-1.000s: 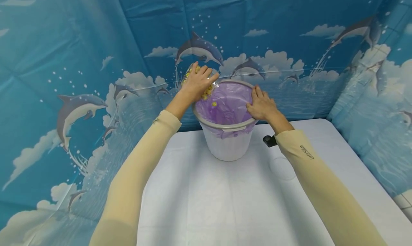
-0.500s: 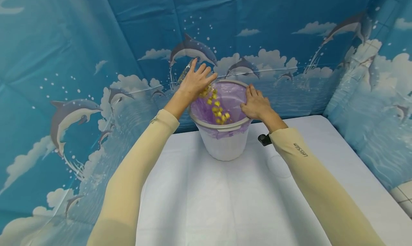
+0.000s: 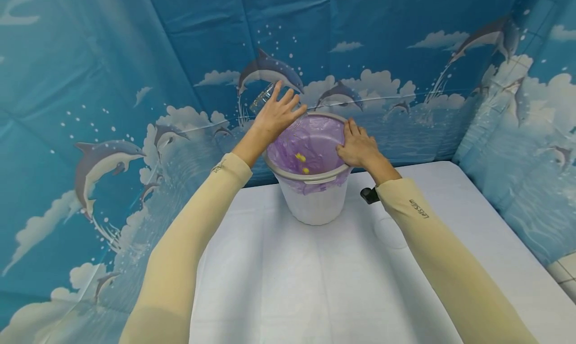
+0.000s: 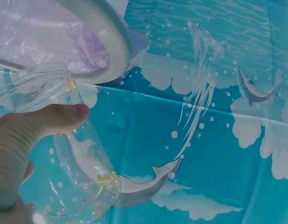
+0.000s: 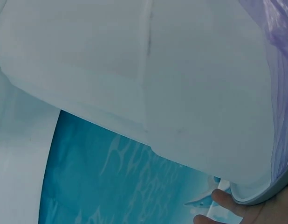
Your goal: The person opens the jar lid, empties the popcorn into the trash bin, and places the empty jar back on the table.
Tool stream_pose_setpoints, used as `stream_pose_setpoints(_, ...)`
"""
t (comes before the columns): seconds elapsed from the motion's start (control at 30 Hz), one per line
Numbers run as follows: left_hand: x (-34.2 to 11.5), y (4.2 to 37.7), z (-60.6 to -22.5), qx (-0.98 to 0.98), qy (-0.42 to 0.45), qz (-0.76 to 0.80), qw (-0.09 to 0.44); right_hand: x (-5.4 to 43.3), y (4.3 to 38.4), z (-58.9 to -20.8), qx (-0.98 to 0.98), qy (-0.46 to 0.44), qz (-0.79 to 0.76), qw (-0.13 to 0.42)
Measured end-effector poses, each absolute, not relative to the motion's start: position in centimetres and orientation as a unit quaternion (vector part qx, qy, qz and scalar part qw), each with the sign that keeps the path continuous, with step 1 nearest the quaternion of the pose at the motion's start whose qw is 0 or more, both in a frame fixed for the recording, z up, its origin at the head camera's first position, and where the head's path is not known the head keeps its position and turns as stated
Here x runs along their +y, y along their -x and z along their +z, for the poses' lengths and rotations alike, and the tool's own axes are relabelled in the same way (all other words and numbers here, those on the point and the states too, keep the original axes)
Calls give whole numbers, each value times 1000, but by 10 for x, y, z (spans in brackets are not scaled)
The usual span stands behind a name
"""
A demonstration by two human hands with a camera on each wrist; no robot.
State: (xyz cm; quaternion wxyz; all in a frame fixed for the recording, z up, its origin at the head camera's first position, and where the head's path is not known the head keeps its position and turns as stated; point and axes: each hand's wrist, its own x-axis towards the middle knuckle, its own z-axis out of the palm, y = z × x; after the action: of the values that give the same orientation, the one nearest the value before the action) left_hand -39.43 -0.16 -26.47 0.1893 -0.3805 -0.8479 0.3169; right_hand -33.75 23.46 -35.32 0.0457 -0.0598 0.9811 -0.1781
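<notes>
My left hand grips a clear jar, tipped with its mouth toward the left side of a white bin. A few yellowish crumbs cling to the jar's inner wall in the left wrist view. Two small yellow clumps show against the purple plastic liner in the bin. At the bin's right side, my right hand holds the grey rim, thumb on the inner side and fingers over the outside. The bottom of the bin's inside is hidden from the head view.
The bin stands near the back of a table with a white cover. Behind it hangs a blue dolphin-print sheet. A small black object shows beside my right wrist, near a faint round mark on the cover.
Yellow pieces have tumbled from the jar into the bin, and the jar has gone from filled to nearly bare. My right hand keeps its place on the rim.
</notes>
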Motion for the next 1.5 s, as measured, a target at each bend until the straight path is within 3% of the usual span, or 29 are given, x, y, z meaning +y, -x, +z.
stream_pose_setpoints(0.57,-17,391,-282,-812,388,340,273,228,341,-354,982,60,-169,51)
stream_pose_setpoints(0.7,-21,389,-285,-833,383,302,262,227,340,-353,982,62,-169,55)
stream_pose_setpoints(0.87,-24,382,-285,-876,363,246,200,228,339,-351,982,61,-167,56)
stream_pose_setpoints(1.13,-47,378,-284,-950,287,-8,119,229,338,-350,982,64,-171,49)
stream_pose_setpoints(1.33,-77,372,-280,-937,238,-233,106,231,336,-350,982,60,-175,46)
stream_pose_setpoints(1.5,-116,362,-299,-895,171,-396,117,231,336,-351,982,60,-175,45)
